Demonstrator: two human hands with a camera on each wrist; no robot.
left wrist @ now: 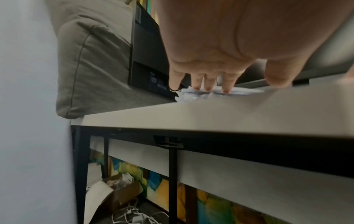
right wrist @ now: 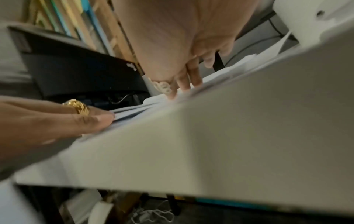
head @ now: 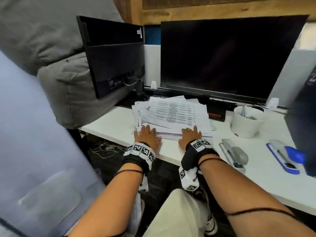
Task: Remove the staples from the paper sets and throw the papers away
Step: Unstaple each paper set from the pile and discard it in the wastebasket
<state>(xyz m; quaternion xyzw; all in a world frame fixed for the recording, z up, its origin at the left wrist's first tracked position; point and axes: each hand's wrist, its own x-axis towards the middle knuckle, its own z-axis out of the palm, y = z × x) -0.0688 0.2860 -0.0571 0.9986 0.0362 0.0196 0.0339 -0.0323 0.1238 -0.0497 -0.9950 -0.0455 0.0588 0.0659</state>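
We see the pile of papers [head: 172, 115] at the frame's centre, on the desk [head: 109, 120]; our left hand [head: 147, 136] and right hand [head: 190, 136] rest flat on its near edge, fingers straight; monitor [head: 225, 60] behind, cup [head: 247, 121] and two staplers [head: 234, 153] to the right.
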